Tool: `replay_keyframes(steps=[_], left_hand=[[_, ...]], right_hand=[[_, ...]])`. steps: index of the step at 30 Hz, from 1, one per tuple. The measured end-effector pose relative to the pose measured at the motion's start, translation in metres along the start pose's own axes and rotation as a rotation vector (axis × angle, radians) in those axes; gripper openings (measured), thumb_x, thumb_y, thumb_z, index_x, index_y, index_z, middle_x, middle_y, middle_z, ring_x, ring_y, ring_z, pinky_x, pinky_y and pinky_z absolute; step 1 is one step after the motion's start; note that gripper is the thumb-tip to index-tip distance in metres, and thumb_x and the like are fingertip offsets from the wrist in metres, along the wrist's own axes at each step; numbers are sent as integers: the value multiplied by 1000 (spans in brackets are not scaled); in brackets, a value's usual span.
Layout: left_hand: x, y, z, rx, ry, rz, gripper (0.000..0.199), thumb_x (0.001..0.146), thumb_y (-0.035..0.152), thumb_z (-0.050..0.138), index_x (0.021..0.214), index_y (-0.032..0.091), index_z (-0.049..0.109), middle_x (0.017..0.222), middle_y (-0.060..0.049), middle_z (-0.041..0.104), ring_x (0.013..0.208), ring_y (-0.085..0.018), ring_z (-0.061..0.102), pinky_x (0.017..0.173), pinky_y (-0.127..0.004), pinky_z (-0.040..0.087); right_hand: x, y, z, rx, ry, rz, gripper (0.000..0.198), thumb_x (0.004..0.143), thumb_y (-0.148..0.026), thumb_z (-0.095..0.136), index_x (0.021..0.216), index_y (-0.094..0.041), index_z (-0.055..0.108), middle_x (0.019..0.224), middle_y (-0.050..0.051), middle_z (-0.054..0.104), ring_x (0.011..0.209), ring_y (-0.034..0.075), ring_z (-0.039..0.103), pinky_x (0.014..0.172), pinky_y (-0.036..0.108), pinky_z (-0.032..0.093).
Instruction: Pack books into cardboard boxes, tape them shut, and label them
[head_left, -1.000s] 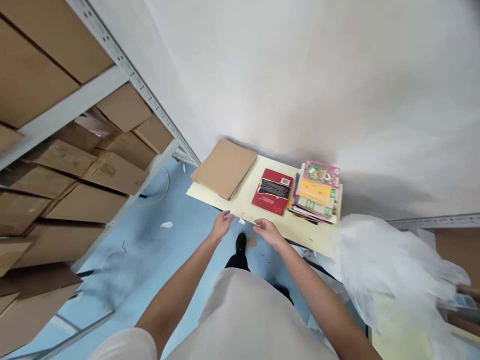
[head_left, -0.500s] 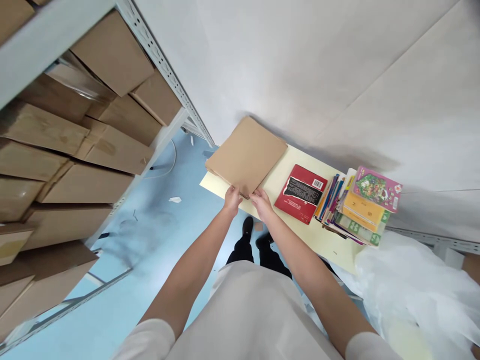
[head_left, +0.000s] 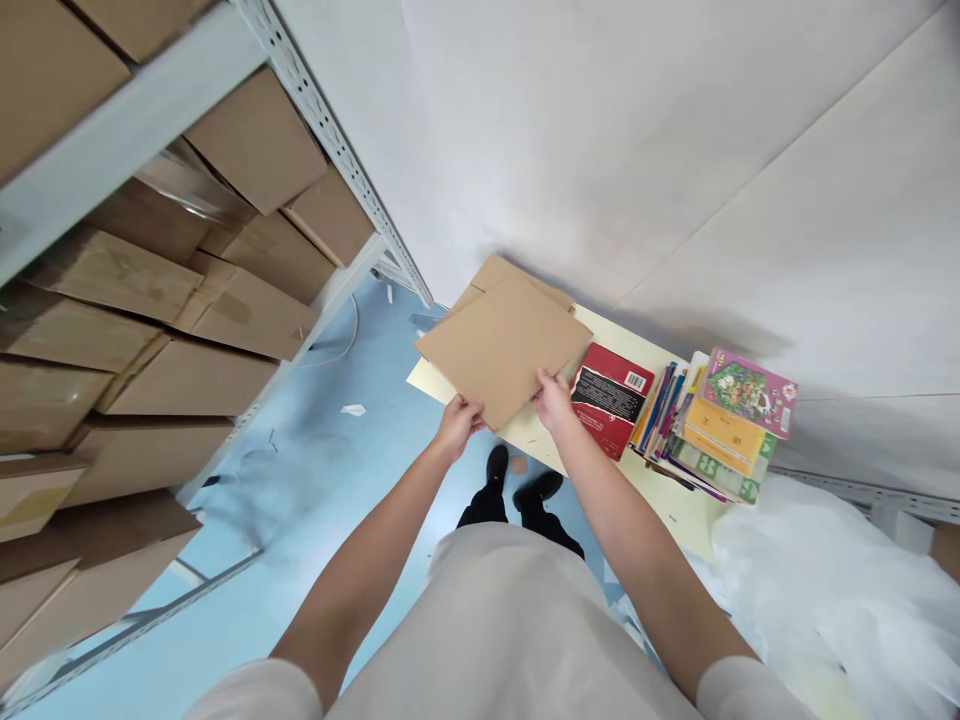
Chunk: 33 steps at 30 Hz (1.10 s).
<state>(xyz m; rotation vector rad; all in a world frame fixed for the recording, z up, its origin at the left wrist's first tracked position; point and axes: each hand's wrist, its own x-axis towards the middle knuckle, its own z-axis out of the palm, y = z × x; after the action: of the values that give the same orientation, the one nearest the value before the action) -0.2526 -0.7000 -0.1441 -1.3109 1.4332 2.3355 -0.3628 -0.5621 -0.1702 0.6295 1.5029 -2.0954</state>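
Observation:
A flat brown cardboard sheet (head_left: 504, 345) is held by its near edges, tilted over more cardboard (head_left: 495, 272) that lies at the wall end of the pale yellow table (head_left: 429, 379). My left hand (head_left: 459, 427) pinches its near left edge close to the corner. On the near right edge, my right hand (head_left: 553, 398) grips it with the thumb on top. Just right of that hand lies a red book (head_left: 609, 397) with a black panel and a barcode, partly covered by the hand and the sheet's corner.
Right of the red book are stacked books (head_left: 726, 430), a purple one on top. Crumpled clear plastic (head_left: 817, 590) hangs at the table's right end. A metal shelf (head_left: 330, 145) packed with cardboard boxes (head_left: 191, 375) stands left. The white wall (head_left: 600, 140) runs behind the table.
The cardboard sheet has come off the pile towards me and slightly right, uncovering cardboard beneath. My hands have moved farther apart along its edges.

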Motion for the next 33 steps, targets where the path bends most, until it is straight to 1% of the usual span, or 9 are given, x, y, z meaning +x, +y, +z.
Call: replay_keyframes(steps=[2,6,9,11,15,20,26,29,33], left_hand=[[-9,5,-21,-1,-19,3,26,62,27,67,84,19,56,86,-3,66,74,-14,62,71,-29,50],[1,29,-57,-175,164,82,27,65,37,68,82,21,55,82,-1,63,71,-13,61,68,-29,49],[16,45,-64,-164,292,130,24,64,32,70,77,20,53,77,0,61,64,-10,56,62,-24,46],[20,50,-63,-142,315,188,23,65,31,70,75,20,53,78,0,60,63,-9,55,59,-22,43],[15,56,-65,-45,248,464,28,63,38,71,79,18,58,80,-1,63,69,-11,56,63,-22,43],[-2,79,-69,128,45,636,33,61,42,74,80,17,62,75,0,65,66,-10,57,66,-22,44],[-31,91,-22,317,-341,638,31,63,43,75,78,18,63,70,-1,65,65,-13,60,66,-25,48],[-48,82,21,415,-470,650,31,62,45,75,73,19,62,65,0,63,63,-15,59,65,-28,50],[-80,56,93,541,-646,745,30,64,47,73,71,21,61,63,1,61,59,-14,57,59,-27,50]], right_hand=[[-7,-4,-11,-15,28,-25,33,64,-28,71,90,-25,51,98,0,69,89,17,65,72,32,54],[-34,7,-25,-29,17,-16,33,64,-25,71,90,-24,52,96,1,70,88,18,66,73,32,55],[-53,20,-32,-127,-3,43,32,67,-28,69,94,-23,52,100,5,69,90,20,66,75,36,55],[-62,22,-41,-300,79,14,42,68,-29,67,106,-21,51,110,10,65,100,24,64,83,42,53],[-77,0,-73,-702,304,-331,72,70,-31,65,133,-14,35,135,19,46,126,28,45,106,48,35],[-107,-58,-111,-914,258,-699,76,75,-40,63,141,-20,30,141,15,38,130,27,39,107,48,33],[-174,-99,-153,-768,182,-682,72,73,-40,68,138,-27,38,142,11,41,126,26,44,101,44,40],[-222,-97,-187,-571,87,-564,51,79,-37,63,127,-26,50,126,8,57,108,22,58,88,36,49],[-296,-78,-248,-420,211,-549,27,78,-37,64,99,-20,62,92,4,66,80,16,62,70,29,49]])
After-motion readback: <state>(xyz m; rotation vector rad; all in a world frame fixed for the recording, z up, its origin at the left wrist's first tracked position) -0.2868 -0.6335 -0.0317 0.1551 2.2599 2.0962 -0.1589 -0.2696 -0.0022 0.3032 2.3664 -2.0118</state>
